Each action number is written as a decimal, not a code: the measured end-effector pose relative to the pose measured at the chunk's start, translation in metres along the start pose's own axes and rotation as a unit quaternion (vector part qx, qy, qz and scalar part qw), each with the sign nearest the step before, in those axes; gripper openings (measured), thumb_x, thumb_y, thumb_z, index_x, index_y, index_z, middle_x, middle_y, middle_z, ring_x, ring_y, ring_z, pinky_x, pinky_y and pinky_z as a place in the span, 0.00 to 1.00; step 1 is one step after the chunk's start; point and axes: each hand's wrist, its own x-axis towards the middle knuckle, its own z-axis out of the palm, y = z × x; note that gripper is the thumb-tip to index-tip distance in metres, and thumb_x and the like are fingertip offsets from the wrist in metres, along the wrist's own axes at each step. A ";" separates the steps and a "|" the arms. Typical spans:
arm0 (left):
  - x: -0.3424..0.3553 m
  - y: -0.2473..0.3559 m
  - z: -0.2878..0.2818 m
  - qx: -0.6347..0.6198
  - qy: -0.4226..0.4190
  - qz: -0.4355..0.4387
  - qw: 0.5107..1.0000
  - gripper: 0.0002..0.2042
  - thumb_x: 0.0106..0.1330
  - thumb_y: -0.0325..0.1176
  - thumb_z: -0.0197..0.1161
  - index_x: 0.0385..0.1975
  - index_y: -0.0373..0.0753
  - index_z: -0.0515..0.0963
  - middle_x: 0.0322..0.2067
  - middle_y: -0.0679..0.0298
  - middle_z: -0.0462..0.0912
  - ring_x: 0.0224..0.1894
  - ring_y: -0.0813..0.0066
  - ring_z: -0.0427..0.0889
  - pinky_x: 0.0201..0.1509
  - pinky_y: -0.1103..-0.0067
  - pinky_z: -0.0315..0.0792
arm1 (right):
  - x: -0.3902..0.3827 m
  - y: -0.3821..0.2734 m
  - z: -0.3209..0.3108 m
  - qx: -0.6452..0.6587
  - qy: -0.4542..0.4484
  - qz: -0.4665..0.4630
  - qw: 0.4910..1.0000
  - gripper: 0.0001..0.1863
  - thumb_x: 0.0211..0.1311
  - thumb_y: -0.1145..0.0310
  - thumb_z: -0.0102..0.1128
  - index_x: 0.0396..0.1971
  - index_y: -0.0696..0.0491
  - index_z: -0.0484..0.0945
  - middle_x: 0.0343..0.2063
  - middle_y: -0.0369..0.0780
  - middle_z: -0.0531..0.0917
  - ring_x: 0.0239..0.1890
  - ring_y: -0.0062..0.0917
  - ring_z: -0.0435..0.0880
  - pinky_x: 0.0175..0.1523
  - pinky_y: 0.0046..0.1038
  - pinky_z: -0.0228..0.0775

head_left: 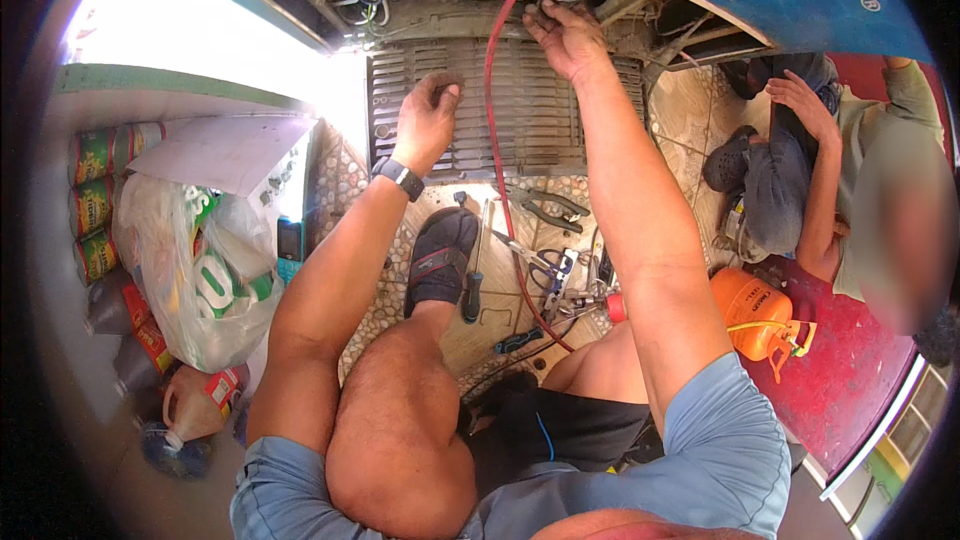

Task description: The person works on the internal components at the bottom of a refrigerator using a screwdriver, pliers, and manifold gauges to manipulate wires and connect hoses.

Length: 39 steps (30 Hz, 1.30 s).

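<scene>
A louvred grille panel [455, 140] lies below the open compartment of a blue cabinet [800, 0]. My left hand [428, 120] hovers above the grille with curled fingers, and whatever they may hold is hidden. At the compartment's lower edge, my right hand [568, 38] has its fingers drawn together among the pipework; I cannot make out anything between them. A red hose [491, 90] with a brass end runs from the compartment, left of my right hand, down across the grille to the floor. Loose wires [373, 5] hang at the compartment's left.
Pliers [550, 210], a screwdriver [472, 285] and scissors [540, 262] lie near my foot [442, 255]. An orange gas cylinder [745, 305] stands right, beside a crouching person [825, 170]. At left are a filled plastic bag [200, 270], bottles [200, 400] and a phone [290, 240].
</scene>
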 end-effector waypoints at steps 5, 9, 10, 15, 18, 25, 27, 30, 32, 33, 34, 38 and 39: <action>0.000 -0.007 0.011 -0.006 -0.008 -0.003 1.000 0.11 0.69 0.31 0.55 0.45 0.31 0.76 0.37 0.54 0.84 0.40 0.68 0.84 0.44 0.76 0.75 | -0.002 -0.001 -0.001 -0.017 0.006 -0.026 1.000 0.12 0.61 0.82 0.59 0.43 0.58 0.71 0.41 0.46 0.80 0.43 0.38 0.82 0.52 0.41 0.80; 0.000 -0.005 0.015 0.010 -0.016 0.002 1.000 0.11 0.69 0.32 0.56 0.45 0.31 0.76 0.36 0.54 0.84 0.40 0.68 0.84 0.44 0.76 0.75 | -0.003 -0.001 -0.001 -0.013 0.022 -0.036 0.999 0.11 0.60 0.82 0.60 0.41 0.61 0.71 0.39 0.47 0.81 0.43 0.37 0.82 0.53 0.40 0.81; -0.001 -0.005 0.014 0.021 -0.021 -0.006 1.000 0.12 0.69 0.31 0.55 0.46 0.32 0.76 0.37 0.56 0.84 0.40 0.70 0.84 0.45 0.78 0.74 | -0.004 -0.001 0.000 -0.012 0.027 -0.029 0.999 0.11 0.60 0.82 0.60 0.41 0.61 0.71 0.39 0.47 0.81 0.43 0.38 0.82 0.53 0.41 0.80; -0.002 -0.010 0.013 0.019 -0.030 -0.007 0.999 0.12 0.70 0.31 0.55 0.48 0.33 0.76 0.39 0.60 0.83 0.41 0.75 0.82 0.47 0.80 0.74 | -0.004 -0.005 0.005 0.019 0.029 0.019 0.999 0.09 0.61 0.81 0.59 0.41 0.61 0.72 0.38 0.47 0.80 0.42 0.38 0.82 0.51 0.41 0.80; -0.009 -0.001 0.013 0.014 -0.035 -0.032 0.999 0.12 0.71 0.31 0.55 0.49 0.33 0.76 0.39 0.60 0.83 0.41 0.75 0.82 0.47 0.80 0.74 | -0.008 0.000 0.003 0.021 0.049 -0.011 0.999 0.09 0.62 0.81 0.58 0.41 0.61 0.72 0.38 0.47 0.80 0.41 0.38 0.82 0.50 0.42 0.80; -0.012 -0.020 -0.001 0.019 -0.024 -0.004 1.000 0.12 0.70 0.32 0.55 0.48 0.32 0.76 0.38 0.60 0.82 0.39 0.75 0.82 0.45 0.80 0.74 | -0.007 0.005 0.009 0.008 0.048 0.003 0.999 0.09 0.62 0.81 0.58 0.41 0.59 0.73 0.38 0.46 0.80 0.41 0.37 0.81 0.51 0.42 0.79; -0.016 -0.016 -0.005 0.043 -0.025 -0.003 0.999 0.12 0.70 0.32 0.56 0.47 0.32 0.76 0.37 0.60 0.82 0.38 0.76 0.81 0.44 0.80 0.73 | -0.011 0.010 0.011 0.008 0.050 -0.013 0.999 0.09 0.61 0.82 0.58 0.41 0.59 0.73 0.37 0.46 0.80 0.42 0.37 0.81 0.50 0.42 0.79; -0.016 -0.021 -0.002 0.008 -0.018 -0.001 1.000 0.13 0.68 0.33 0.56 0.46 0.32 0.77 0.40 0.49 0.83 0.42 0.62 0.83 0.47 0.73 0.74 | -0.018 0.005 0.013 0.050 0.037 -0.011 0.998 0.09 0.61 0.80 0.58 0.41 0.59 0.72 0.37 0.45 0.80 0.42 0.36 0.80 0.49 0.42 0.79; -0.015 -0.021 0.010 0.042 -0.015 0.035 0.998 0.13 0.68 0.33 0.56 0.46 0.31 0.77 0.40 0.48 0.82 0.43 0.61 0.82 0.49 0.74 0.73 | -0.025 -0.006 0.004 0.001 0.055 0.004 0.998 0.07 0.63 0.77 0.58 0.40 0.58 0.73 0.36 0.44 0.80 0.41 0.34 0.81 0.49 0.40 0.79; -0.015 -0.023 0.017 0.059 -0.024 0.051 0.997 0.13 0.68 0.32 0.56 0.46 0.30 0.77 0.41 0.47 0.82 0.44 0.60 0.82 0.50 0.74 0.72 | -0.034 -0.009 -0.006 -0.019 0.075 0.009 0.997 0.06 0.64 0.76 0.58 0.39 0.57 0.74 0.36 0.43 0.81 0.41 0.33 0.81 0.49 0.39 0.79; -0.018 -0.030 0.022 0.025 -0.028 0.037 0.999 0.13 0.68 0.33 0.56 0.45 0.30 0.77 0.41 0.49 0.82 0.43 0.62 0.81 0.51 0.74 0.72 | -0.048 -0.004 -0.018 -0.087 0.044 0.021 0.995 0.07 0.63 0.74 0.59 0.40 0.56 0.74 0.34 0.43 0.81 0.39 0.32 0.82 0.47 0.36 0.79; -0.036 -0.048 0.000 0.008 -0.023 -0.001 1.000 0.13 0.68 0.33 0.58 0.45 0.30 0.78 0.39 0.57 0.83 0.41 0.71 0.79 0.48 0.75 0.72 | -0.167 0.048 -0.028 -0.426 -0.038 0.100 0.898 0.16 0.61 0.61 0.64 0.40 0.58 0.75 0.34 0.39 0.83 0.38 0.28 0.83 0.46 0.31 0.77; -0.043 -0.041 0.003 0.039 -0.035 -0.005 0.999 0.13 0.68 0.32 0.58 0.46 0.30 0.78 0.37 0.58 0.83 0.39 0.72 0.79 0.45 0.76 0.73 | -0.201 0.045 -0.050 -0.538 -0.159 0.065 0.825 0.22 0.62 0.55 0.62 0.44 0.58 0.74 0.35 0.40 0.83 0.41 0.30 0.82 0.51 0.32 0.74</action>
